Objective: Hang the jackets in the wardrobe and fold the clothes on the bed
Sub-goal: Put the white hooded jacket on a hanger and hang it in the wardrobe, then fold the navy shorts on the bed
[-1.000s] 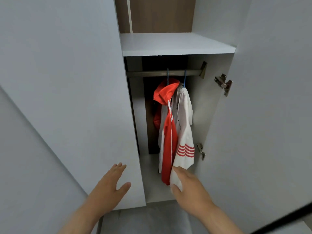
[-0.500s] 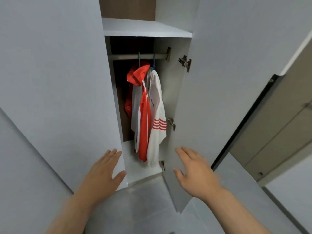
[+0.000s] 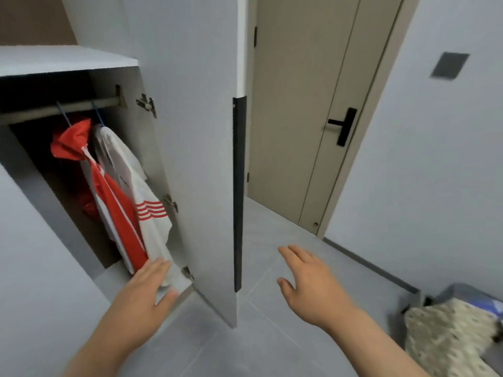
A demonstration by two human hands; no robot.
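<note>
Two jackets hang on blue hangers from the rail (image 3: 60,108) inside the open wardrobe at the left: a red one with white stripes (image 3: 114,202) and a white one with red bands (image 3: 148,213). My left hand (image 3: 143,292) is held out flat in front of the wardrobe's lower opening, below the jacket hems, holding nothing. My right hand (image 3: 310,284) hovers open over the grey floor, to the right of the right wardrobe door (image 3: 201,159), which stands ajar edge-on to me.
A beige room door (image 3: 304,118) with a black handle (image 3: 343,126) stands shut behind. A patterned cream cloth (image 3: 449,338) lies on something grey at the lower right. The left wardrobe door (image 3: 35,254) fills the lower left. Grey floor tiles (image 3: 272,336) lie underfoot.
My view has swung to the right, so the wardrobe now sits at the left and the room door shows. My right hand has come away from the jackets and the door.
</note>
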